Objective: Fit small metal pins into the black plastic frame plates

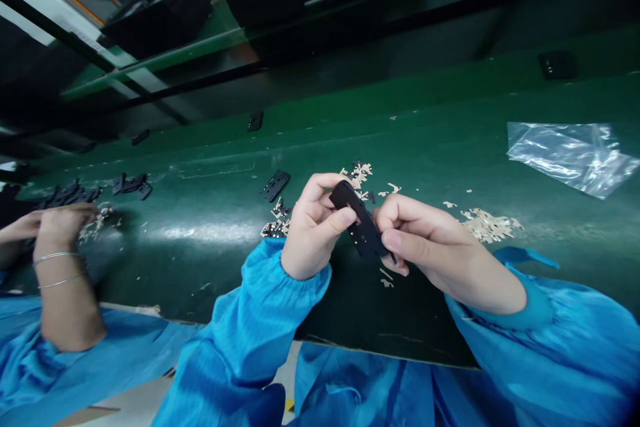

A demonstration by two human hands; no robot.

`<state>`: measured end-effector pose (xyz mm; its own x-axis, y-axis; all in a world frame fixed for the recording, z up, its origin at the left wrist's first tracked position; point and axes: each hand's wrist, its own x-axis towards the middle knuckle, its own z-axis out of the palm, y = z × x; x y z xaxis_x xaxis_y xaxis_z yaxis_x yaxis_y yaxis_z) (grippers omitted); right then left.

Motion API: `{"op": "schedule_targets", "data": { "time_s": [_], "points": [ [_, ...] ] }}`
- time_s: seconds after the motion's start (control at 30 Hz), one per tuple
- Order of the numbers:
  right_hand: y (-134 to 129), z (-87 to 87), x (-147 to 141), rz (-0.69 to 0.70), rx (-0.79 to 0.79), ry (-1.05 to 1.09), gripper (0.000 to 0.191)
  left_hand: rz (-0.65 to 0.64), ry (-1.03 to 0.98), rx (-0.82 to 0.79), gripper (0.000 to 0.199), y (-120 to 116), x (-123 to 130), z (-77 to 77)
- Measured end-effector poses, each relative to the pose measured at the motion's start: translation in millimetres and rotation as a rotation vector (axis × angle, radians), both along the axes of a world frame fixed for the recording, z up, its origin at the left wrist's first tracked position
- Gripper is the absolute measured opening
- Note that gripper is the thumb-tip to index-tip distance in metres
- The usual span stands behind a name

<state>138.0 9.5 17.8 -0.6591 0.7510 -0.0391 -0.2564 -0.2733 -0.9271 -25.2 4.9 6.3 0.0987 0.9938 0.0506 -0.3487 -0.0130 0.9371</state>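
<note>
A black plastic casing [364,230] with small holes is tilted in front of me, above the green table. My left hand [320,223] grips its upper left end, thumb on the face and fingers behind. At its lower right end my right hand [420,240] pinches the edge between thumb and fingers; whether a small piece is also in that pinch I cannot make out. Small pale metal pieces [357,175] lie just behind my hands, mixed with dark ones. Another black casing [275,185] rests flat to the left, near a small heap of metal pieces [276,221].
To the right are a pile of pale metal pieces [490,225] and a clear plastic bag [575,153]. At the left, a co-worker's hands [63,223] work beside a heap of black casings [67,193]. A dark ledge [320,73] runs along the back of the green table [210,173].
</note>
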Motion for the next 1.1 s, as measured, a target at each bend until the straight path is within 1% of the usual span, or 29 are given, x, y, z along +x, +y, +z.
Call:
{"op": "schedule_targets", "data": {
  "time_s": [0.17, 0.27, 0.37, 0.47, 0.63, 0.77, 0.87, 1.0, 1.1],
  "points": [
    [0.3, -0.1, -1.4, -0.035, -0.003, 0.011, 0.021, -0.023, -0.126, -0.120, 0.024, -3.1, 3.3, 2.2],
    [0.3, -2.5, -1.3, -0.048, 0.052, -0.012, 0.022, -0.037, -0.185, -0.209, 0.025, -4.5, 5.8, 1.8],
    [-0.5, -5.9, -0.7, -0.066, 0.151, -0.076, 0.023, -0.049, -0.230, -0.281, 0.025, -5.9, 8.8, 1.9],
    [-1.8, -8.2, -0.2, -0.128, 0.276, -0.175, 0.023, -0.053, -0.266, -0.338, 0.025, -7.3, 11.3, 2.7],
    [-2.5, -7.9, -1.0, -0.201, 0.483, -0.299, 0.023, -0.068, -0.339, -0.367, 0.023, -8.5, 14.2, 2.7],
    [-2.4, -7.2, -3.4, -0.264, 0.618, -0.348, 0.021, -0.058, -0.334, -0.416, 0.025, -9.8, 16.7, 3.5],
    [-2.3, -7.1, -5.3, -0.330, 0.717, -0.385, 0.017, -0.039, -0.316, -0.457, 0.023, -11.7, 18.9, 4.0],
    [-1.8, -7.3, -7.2, -0.404, 0.819, -0.470, 0.014, -0.002, -0.299, -0.465, 0.023, -13.8, 21.8, 2.2],
    [-1.1, -7.7, -7.4, -0.432, 0.840, -0.502, 0.013, 0.024, -0.293, -0.448, 0.024, -14.2, 23.2, -0.6]
  ]
}}
